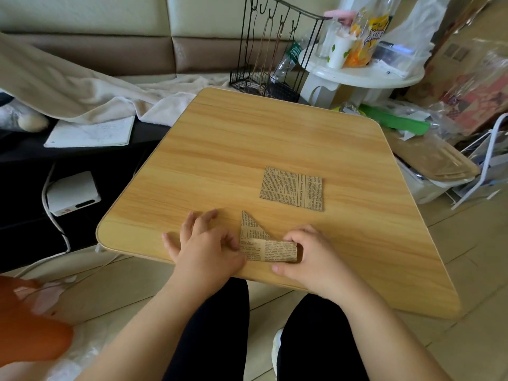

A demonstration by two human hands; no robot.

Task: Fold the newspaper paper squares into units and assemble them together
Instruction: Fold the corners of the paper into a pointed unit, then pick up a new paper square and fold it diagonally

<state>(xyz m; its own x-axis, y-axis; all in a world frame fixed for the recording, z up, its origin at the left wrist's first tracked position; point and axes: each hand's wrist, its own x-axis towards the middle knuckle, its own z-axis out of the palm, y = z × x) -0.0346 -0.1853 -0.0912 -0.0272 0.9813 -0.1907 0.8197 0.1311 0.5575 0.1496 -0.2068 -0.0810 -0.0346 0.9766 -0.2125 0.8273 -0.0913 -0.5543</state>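
**Both hands down on a half-folded newspaper unit**

Black-trousered knees (220, 325) sit closest to my view, and just beyond them my two forearms reach onto the near edge of the wooden table (247, 138).

Left hand (204, 248) lies mostly flat on the tabletop, its outer fingers spread loose across the wood, while the thumb and forefinger come together on the left end of the folded newspaper piece (265, 247) and pin it down. Right hand (305, 258) is curled over the piece's right end, fingers bent on top and the thumb tucked along the lower edge, so it pinches that end of the paper.

Between my hands the piece shows as a narrow horizontal strip lying flat on the table, close to the near edge. One triangular flap rises from the strip's left part and points away from me, also flat on the wood.

Further out, right of centre and clear of both hands, a flat newspaper square (292, 191) lies on the table, apart from the folded piece.

Off the far edge stands a black wire rack (272, 50), and beside it to the right a white round side table (365, 74) carrying a cup and bottles. Left of my table, a white box (72, 192) with a cable rests on a dark surface.
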